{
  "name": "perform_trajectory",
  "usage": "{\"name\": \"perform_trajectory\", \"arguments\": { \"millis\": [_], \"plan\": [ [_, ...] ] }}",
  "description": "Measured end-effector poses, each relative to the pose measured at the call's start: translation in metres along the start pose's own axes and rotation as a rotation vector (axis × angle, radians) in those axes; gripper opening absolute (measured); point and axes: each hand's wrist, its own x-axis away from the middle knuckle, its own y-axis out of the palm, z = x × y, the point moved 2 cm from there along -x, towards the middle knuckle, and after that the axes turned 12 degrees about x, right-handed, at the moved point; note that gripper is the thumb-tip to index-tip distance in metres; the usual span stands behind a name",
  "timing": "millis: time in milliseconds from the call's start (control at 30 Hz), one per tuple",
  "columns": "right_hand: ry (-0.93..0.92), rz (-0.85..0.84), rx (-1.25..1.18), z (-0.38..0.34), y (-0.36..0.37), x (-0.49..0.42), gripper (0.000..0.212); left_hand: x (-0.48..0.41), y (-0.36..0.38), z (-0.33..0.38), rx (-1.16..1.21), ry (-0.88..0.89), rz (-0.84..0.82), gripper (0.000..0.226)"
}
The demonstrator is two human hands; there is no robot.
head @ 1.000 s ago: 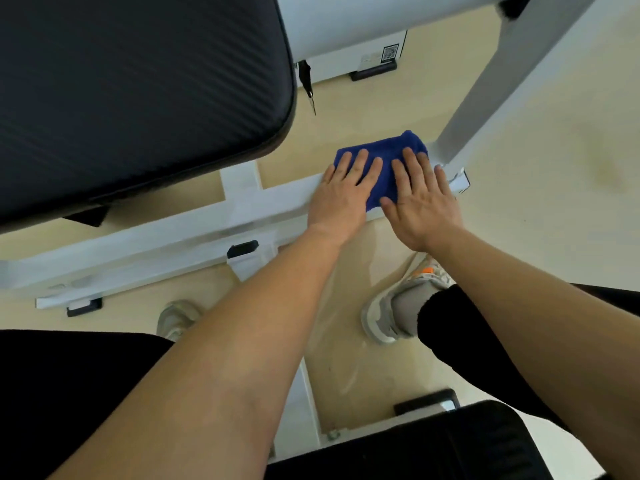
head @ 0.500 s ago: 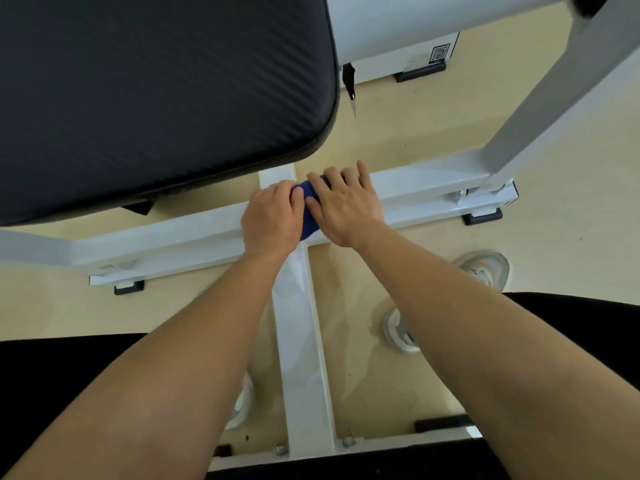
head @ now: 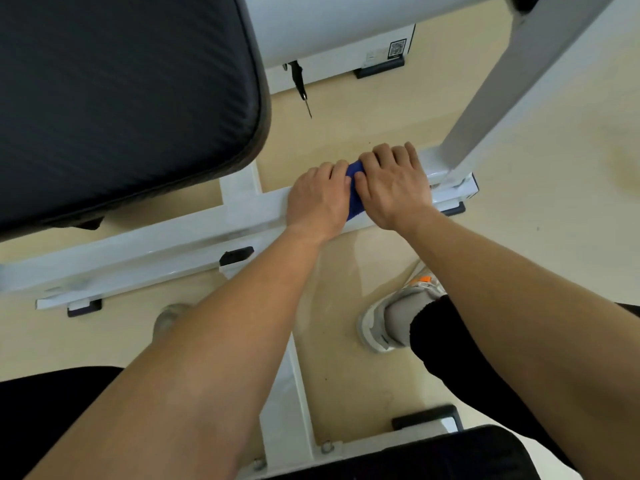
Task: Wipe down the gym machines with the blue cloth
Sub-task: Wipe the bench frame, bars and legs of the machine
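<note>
Black seat pad (head: 121, 98): fills your view at 10 o'clock. White frame bar (head: 138, 251): runs from 8 o'clock to 2 o'clock. Your left hand (head: 317, 199) and right hand (head: 393, 188): side by side, fingers curled, both gripping the blue cloth (head: 354, 202), which is bunched on the bar between them.

The left hand (head: 317, 199) and right hand (head: 391, 188) lie side by side on a gym machine's white frame bar (head: 173, 244), fingers (head: 396, 154) curled over its far edge. The blue cloth (head: 354, 200) shows only between them. A black padded seat (head: 121, 98) overhangs upper left, and a grey shoe (head: 388, 320) stands on the beige floor (head: 554, 237).
</note>
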Motion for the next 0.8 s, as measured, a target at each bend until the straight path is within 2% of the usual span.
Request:
{"name": "perform_trajectory", "arguments": {
  "millis": [267,433,667,800],
  "plan": [
    [-0.095,0.029,-0.044,-0.072,-0.008,0.003,0.045,0.036,-0.024,-0.058,-0.069,-0.069,0.025,0.028],
    [-0.107,0.091,-0.041,-0.042,0.0,0.0,0.047,0.023,-0.016,-0.037,-0.069,-0.083,0.002,0.03],
    [0.04,0.131,-0.032,0.022,0.01,0.006,0.044,-0.023,0.003,0.017,-0.016,0.005,-0.127,0.032],
    [0.14,0.116,-0.069,0.026,0.013,0.015,0.048,-0.032,0.009,0.023,0.001,0.056,-0.186,0.039]
  ]
}}
